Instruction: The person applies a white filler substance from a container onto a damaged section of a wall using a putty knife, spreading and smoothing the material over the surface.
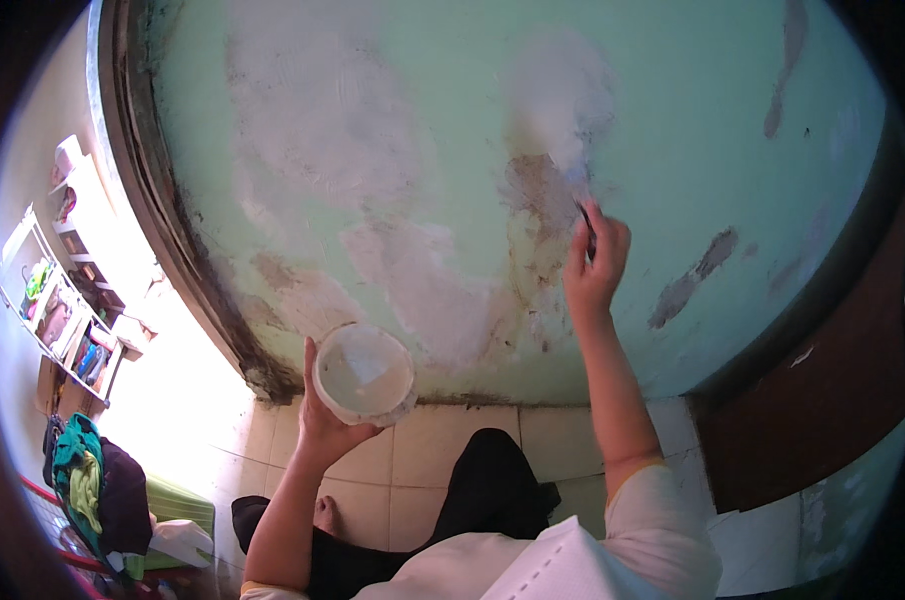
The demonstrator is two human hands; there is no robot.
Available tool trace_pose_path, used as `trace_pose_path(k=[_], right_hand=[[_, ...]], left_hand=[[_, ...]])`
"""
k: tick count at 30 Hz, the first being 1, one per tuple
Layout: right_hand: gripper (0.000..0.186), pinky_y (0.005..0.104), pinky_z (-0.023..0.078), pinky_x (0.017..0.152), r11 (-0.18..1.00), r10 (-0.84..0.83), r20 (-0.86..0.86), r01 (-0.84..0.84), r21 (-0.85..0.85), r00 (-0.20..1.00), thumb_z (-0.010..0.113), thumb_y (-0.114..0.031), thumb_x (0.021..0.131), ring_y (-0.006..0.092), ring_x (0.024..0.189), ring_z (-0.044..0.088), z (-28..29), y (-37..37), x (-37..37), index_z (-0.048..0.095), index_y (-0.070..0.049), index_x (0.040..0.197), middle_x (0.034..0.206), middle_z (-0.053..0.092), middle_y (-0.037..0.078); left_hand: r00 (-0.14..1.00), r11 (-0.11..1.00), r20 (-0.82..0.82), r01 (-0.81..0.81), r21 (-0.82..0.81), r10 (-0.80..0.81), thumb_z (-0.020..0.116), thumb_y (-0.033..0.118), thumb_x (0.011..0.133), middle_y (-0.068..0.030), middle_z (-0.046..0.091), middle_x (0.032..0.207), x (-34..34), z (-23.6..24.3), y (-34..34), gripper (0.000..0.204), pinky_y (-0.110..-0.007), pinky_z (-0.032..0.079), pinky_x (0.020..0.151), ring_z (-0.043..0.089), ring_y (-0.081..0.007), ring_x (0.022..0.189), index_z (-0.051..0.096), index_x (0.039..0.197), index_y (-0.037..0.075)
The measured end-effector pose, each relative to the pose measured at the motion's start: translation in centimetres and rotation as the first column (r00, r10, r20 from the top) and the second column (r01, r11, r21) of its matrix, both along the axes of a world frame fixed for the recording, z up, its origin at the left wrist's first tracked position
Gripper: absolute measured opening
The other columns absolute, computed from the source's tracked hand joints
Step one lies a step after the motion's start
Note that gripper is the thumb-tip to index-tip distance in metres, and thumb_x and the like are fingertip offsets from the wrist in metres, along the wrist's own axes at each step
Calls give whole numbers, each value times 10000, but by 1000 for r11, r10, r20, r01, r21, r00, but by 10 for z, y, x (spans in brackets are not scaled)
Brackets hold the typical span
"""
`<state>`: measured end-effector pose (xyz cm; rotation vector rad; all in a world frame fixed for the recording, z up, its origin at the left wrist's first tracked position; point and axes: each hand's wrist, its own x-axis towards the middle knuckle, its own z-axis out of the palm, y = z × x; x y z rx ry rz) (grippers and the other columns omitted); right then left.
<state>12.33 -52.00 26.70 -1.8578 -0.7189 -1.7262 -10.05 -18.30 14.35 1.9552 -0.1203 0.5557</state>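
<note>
My left hand (325, 425) is wrapped round the side of a round, whitish tub (365, 373). White paste coats its inside and smears its rim. Higher up on the right, my right hand (599, 258) grips a dark-handled spreading tool (588, 228). The tool's pale end blurs into the wall, so I cannot tell a blade from bristles. It touches the green wall (463, 130) beside a bare brown patch (539, 192), just under a fresh-looking white patch (563, 95).
Large whitish patches (318, 100) cover the wall's left part; grey streaks (693, 278) mark its right. A worn dark frame (163, 190) edges a bright opening. Left stand a shelf rack (63, 320) and piled clothes (93, 480). Tiles (418, 440) meet the wall; a brown panel (813, 390) stands right.
</note>
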Motion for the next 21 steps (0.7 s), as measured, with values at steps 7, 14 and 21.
trace_pose_path(k=[7,14,21], right_hand=[[393,389,484,807,999,-25,42,27,-36,999,627,-64,972,265,849,541,59,37,19,631,-148,1356,928,572,75],[382,375,465,714,998,-38,-18,37,-41,999,629,-66,973,258,824,535,0,-4,-3,629,-117,1351,921,572,79],[378,365,468,697,1000,-26,113,25,6,993,645,-73,962,246,815,534,88,26,5,644,-137,1335,880,543,59]], left_hand=[[999,1000,-27,17,-16,-18,986,208,544,-168,459,1500,2,1,-7,1507,-442,384,1166,483,-296,1379,-66,1613,70],[1000,1000,-16,-16,-6,16,983,219,549,-159,483,1485,-3,10,-6,1497,-434,398,1156,503,-292,1364,-57,1616,71],[1000,996,4,30,-78,-30,988,257,546,-166,469,1499,2,1,-1,1517,-443,400,1153,497,-300,1370,-71,1618,78]])
